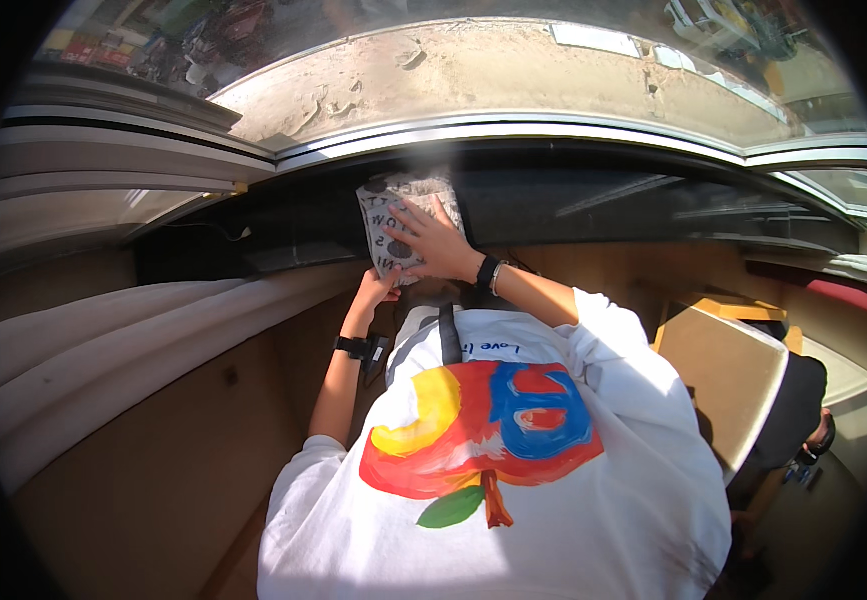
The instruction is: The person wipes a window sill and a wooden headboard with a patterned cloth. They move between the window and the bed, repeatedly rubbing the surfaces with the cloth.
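A folded, light grey cloth printed with dark letters and round dark spots lies on the dark, glossy window sill, partly over its near edge. My left hand pinches the near edge of the cloth, thumb on top. Flat on the cloth rests my right hand, fingers spread, covering part of the print. Both wrists wear black bands, the left one with a small black device.
Sliding window frames run beyond the sill, with a sunlit ledge outside. A pale curtain hangs at left. At right stand a brown-topped board or table and a person in dark clothing. A thin cable lies on the sill's left part.
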Demonstrator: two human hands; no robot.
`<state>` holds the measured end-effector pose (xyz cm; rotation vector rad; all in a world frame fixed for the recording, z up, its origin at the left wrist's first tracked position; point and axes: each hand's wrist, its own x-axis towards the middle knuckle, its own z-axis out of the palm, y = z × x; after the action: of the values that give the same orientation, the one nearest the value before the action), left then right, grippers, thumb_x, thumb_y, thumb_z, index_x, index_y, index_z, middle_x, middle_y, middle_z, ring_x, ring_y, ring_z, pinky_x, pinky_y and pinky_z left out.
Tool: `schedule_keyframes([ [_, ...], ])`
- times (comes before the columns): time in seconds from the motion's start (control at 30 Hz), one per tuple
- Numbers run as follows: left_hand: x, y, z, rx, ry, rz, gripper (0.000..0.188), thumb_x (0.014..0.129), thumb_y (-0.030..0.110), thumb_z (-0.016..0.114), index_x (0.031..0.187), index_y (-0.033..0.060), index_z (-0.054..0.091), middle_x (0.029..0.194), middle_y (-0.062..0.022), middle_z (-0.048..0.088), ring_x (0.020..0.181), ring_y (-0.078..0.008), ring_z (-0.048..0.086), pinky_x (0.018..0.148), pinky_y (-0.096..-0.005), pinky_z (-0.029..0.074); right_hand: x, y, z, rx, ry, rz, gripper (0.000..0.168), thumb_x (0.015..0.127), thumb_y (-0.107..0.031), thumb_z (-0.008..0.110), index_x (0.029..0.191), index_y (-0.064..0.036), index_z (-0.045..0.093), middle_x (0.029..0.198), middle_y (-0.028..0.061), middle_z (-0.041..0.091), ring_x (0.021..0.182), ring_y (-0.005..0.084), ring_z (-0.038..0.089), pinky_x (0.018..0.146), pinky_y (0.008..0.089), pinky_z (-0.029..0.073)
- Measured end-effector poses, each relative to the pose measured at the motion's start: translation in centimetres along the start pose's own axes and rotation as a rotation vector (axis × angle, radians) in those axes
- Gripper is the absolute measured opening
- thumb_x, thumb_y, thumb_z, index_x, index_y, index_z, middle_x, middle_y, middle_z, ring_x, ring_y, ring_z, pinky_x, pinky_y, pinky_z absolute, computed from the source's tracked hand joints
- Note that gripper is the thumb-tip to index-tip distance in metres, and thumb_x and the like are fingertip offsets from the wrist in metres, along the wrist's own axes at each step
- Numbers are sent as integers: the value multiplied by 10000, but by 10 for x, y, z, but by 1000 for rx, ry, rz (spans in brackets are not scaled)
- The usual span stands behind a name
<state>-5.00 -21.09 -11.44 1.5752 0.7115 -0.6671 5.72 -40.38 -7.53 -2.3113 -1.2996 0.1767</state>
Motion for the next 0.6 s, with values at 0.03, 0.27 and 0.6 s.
schedule_keyframes([
  [0.03, 3, 0, 2, 20, 7, 6, 352, 920, 381, 629, 1043, 52, 639, 823, -17, 657, 610, -104, 604, 588, -249, 536, -3, 4, 0, 13, 17, -3, 849, 724, -489, 726, 1444, -181, 398, 1564, 108, 231, 1448, 308, 195, 1092, 672, 164],
  [0.27, 13, 39, 57, 91, -264, 137, 337, 966, 361, 569, 1093, 55, 629, 895, -27, 681, 665, -104, 645, 600, -226, 502, -71, 44, -39, -132, 1, 172, 809, 747, -497, 708, 1442, -219, 401, 1558, 50, 274, 1439, 264, 235, 1138, 577, 172],
  [0.6, 35, 85, -13, 370, 537, 689, 186, 932, 186, 625, 993, 11, 614, 820, -64, 650, 743, -142, 621, 648, -278, 476, -305, 144, -131, -384, 38, 774, 741, 813, -307, 700, 1466, -215, 362, 1563, 33, 262, 1429, 277, 253, 1129, 528, 233],
])
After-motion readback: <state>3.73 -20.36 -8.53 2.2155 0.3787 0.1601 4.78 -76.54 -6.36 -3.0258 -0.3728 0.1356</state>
